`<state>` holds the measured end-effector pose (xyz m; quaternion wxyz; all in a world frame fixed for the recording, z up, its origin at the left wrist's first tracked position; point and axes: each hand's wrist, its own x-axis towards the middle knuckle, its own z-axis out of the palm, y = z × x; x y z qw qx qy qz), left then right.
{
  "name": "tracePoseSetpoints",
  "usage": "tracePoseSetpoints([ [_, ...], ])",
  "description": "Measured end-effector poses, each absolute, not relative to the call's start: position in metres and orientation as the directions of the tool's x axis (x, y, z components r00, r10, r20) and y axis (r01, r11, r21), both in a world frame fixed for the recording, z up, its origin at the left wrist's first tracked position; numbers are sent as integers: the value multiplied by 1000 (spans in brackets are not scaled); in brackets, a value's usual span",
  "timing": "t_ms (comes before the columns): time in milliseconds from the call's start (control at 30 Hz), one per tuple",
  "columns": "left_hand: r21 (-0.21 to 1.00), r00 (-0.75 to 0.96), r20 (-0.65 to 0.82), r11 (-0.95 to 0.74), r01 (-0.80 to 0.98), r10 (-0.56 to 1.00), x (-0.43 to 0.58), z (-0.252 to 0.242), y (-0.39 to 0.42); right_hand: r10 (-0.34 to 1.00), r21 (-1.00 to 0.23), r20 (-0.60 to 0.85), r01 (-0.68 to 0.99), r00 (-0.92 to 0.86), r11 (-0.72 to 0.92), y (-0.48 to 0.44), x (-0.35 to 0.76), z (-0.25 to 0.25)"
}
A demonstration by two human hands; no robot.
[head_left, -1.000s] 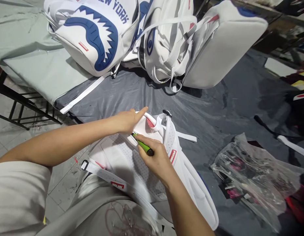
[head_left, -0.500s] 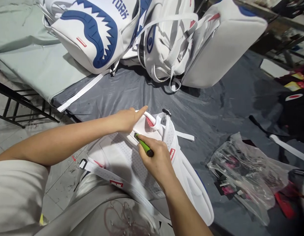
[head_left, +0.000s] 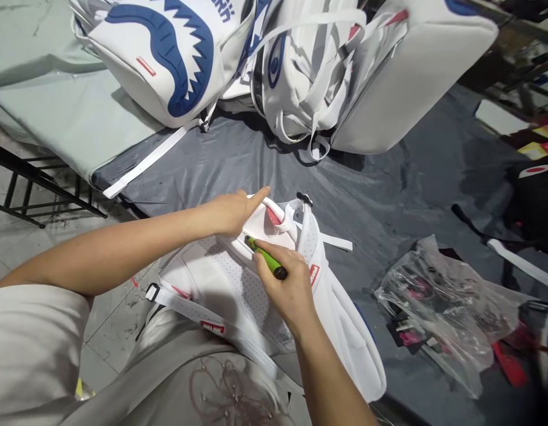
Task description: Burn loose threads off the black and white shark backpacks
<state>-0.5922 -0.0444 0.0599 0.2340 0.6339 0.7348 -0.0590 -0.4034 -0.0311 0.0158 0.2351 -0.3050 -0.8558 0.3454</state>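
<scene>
A white backpack (head_left: 218, 281) lies with its strap side up against my body at the table edge. My left hand (head_left: 238, 212) grips its top edge near the carry handle, thumb and finger pointing right along it; the other fingers are hidden. In my right hand (head_left: 285, 278) is a green pen-shaped tool with a black end (head_left: 270, 261). Its tip meets the seam just below the top panel, close to my left hand. A red patch (head_left: 273, 216) shows under the handle, and red labels sit on both shoulder straps.
Several white backpacks with blue shark-mouth prints (head_left: 189, 59) stand along the back of the dark-covered table (head_left: 238, 154). To the right lies a clear plastic bag (head_left: 451, 302) with small items around it. A black metal rack (head_left: 43, 183) stands at the left.
The view has shifted slightly. My right hand and the green tool have moved a little along the seam, while my left hand keeps its grip on the top edge.
</scene>
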Motion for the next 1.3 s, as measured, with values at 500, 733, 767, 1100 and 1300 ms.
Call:
tracePoseSetpoints([
  [500,207,-88,-417,189,960,905,-591,62,-45,632,-738,174,325,-755,591,-28,-404,21],
  [733,198,-94,-434,197,960,896,-591,65,-45,652,-722,175,354,-738,595,-31,-406,22],
  [767,200,-91,-429,192,961,899,-591,65,-45,650,-726,176,349,-739,593,-31,-406,21],
  [1100,192,-112,-446,217,957,888,-590,66,-44,638,-687,166,377,-752,622,-28,-407,24],
  [1300,220,-65,-371,156,963,926,-592,64,-53,676,-769,150,345,-722,539,-38,-414,22],
])
